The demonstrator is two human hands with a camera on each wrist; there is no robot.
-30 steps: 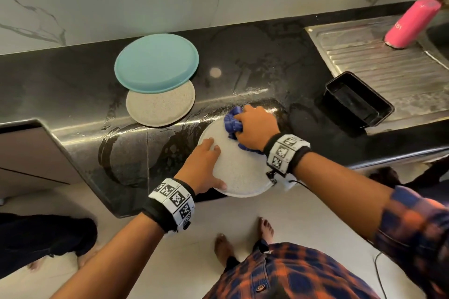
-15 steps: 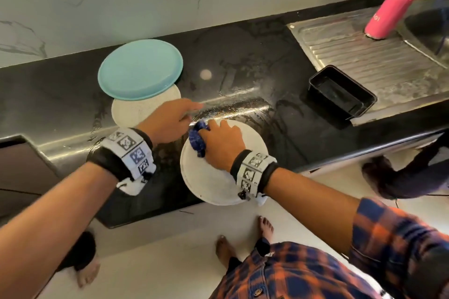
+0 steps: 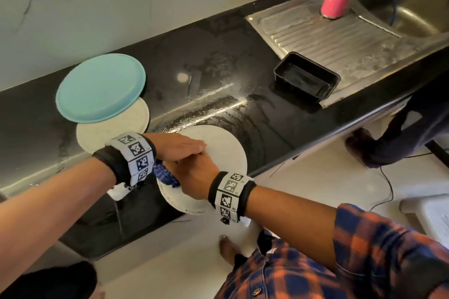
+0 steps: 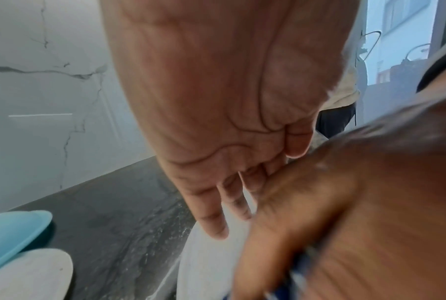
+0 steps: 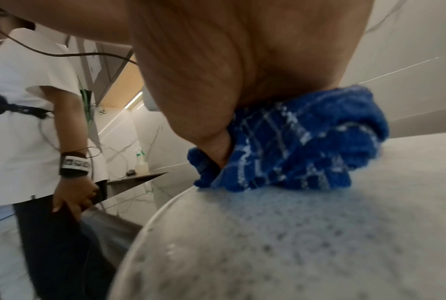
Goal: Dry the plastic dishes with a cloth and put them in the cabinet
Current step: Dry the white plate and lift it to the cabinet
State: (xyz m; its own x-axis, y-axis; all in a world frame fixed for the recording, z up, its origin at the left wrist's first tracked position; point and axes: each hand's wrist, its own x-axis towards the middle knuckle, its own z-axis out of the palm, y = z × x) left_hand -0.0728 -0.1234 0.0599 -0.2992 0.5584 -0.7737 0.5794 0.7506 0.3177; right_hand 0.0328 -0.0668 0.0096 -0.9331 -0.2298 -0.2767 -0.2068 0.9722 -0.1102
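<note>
White plate (image 3: 216, 145) lies at the table's (image 3: 218, 75) front edge, overhanging it. Right hand (image 3: 192, 177) grips a bunched blue cloth (image 3: 165, 173) against the plate. Left hand (image 3: 179, 147), fingers straight, appears to press its far half. At 10 o'clock: teal plate (image 3: 99, 87) overlapping another white plate (image 3: 97, 133).

You wear a black band (image 3: 110, 165) on your left wrist, with a white strip of square black-and-white markers (image 3: 136, 153) wrapped over it and a small white housing (image 3: 120, 192) hanging beneath. Your right wrist carries a matching black band (image 3: 244, 195) and marker strip (image 3: 228, 192). Your shirt (image 3: 303, 274) is plaid in orange and dark blue, the right sleeve (image 3: 388, 250) pushed up, with a button (image 3: 254, 292) on the front. Your feet (image 3: 227, 249) are bare.
</note>
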